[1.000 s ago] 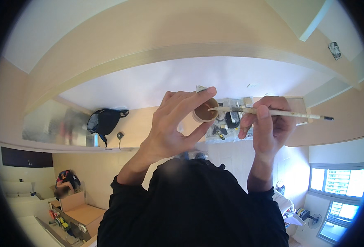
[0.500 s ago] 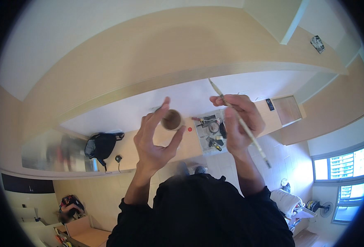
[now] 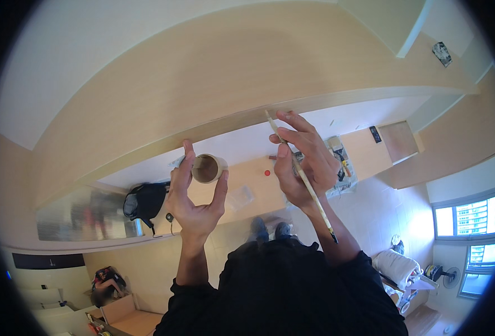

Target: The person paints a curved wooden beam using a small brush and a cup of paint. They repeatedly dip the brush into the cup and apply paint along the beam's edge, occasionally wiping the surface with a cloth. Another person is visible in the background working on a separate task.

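Observation:
My left hand (image 3: 194, 207) grips a small round cup (image 3: 207, 169) between thumb and fingers, its open mouth facing me and brownish inside. A slender, pale-handled paintbrush (image 3: 313, 193) is pinched in my right hand (image 3: 309, 162). Its pointed tip is raised close to the front edge of the wooden shelf (image 3: 214, 130); whether it touches I cannot tell. The brush's dark end slants down over my right forearm. A gap separates the cup from the brush.
Below lies a wooden bench (image 3: 247, 173) with a red round piece (image 3: 267, 173), a black bag (image 3: 146, 203), a dark remote-like item (image 3: 375, 134) and a sheet with tools (image 3: 345, 182). A fan (image 3: 449, 276) stands right; another person (image 3: 108, 284) is lower left.
My left hand has carried the cup to the left. My right hand has also shifted left with the brush, its tip now nearer the shelf edge. The view has shifted slightly.

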A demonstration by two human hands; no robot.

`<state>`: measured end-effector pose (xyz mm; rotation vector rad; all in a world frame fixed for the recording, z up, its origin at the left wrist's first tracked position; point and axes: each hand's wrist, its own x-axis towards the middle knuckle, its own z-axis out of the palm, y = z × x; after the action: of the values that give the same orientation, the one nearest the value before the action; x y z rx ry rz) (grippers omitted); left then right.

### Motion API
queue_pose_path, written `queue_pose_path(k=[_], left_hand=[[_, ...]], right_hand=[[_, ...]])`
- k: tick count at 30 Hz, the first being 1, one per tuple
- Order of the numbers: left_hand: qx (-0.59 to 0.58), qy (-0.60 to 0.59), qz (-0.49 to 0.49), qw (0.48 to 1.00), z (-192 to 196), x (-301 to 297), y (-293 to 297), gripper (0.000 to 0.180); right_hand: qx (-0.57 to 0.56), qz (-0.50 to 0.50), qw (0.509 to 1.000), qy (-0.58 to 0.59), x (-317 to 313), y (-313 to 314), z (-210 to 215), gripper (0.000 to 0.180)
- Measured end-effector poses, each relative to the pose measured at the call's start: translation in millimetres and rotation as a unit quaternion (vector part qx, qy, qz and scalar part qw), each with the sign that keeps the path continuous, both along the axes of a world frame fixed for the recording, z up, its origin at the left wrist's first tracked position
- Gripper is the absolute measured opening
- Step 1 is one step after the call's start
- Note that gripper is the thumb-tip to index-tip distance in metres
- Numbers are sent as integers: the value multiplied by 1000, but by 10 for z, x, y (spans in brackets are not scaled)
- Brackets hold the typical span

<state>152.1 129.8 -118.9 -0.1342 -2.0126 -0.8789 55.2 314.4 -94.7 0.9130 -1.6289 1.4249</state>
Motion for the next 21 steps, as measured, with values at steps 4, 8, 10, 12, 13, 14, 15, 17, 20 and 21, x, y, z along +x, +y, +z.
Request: queue_pose_path(k=[4, 8, 10, 12, 13, 14, 15, 17, 20, 21], left_hand=[[-10, 0, 1, 1000, 2, -1, -18, 75], [-16, -2, -2, 1000, 19, -6, -23, 75], [-17, -5, -4, 1000, 27, -10, -27, 75], [-6, -11, -9, 1000, 29, -11, -28, 75], [-14, -4, -7, 1000, 28, -14, -29, 75], [-15, 1, -7, 1000, 26, -16, -29, 75], [-15, 5, -7, 1000, 23, -19, -28, 75], [-11, 1, -11, 1000, 19, -22, -27, 75], [-12, -3, -13, 1000, 15, -21, -27, 76], [-5, -9, -15, 1000, 15, -20, -27, 76]], right_hand=[[16, -8, 1000, -3, 15, -13, -15, 18], [9, -10, 1000, -11, 13, -30, -14, 18], [10, -13, 1000, -14, 12, -33, -12, 18], [11, -12, 1000, -15, 14, -32, -13, 18], [12, -15, 1000, -16, 14, -31, -15, 18], [12, -15, 1000, -18, 15, -31, -17, 18], [10, -12, 1000, -23, 13, -30, -19, 18], [12, -19, 1000, -20, 6, -26, -26, 18], [7, -21, 999, -23, -9, -18, -38, 18], [3, -17, 1000, -25, -14, -13, -42, 18]])
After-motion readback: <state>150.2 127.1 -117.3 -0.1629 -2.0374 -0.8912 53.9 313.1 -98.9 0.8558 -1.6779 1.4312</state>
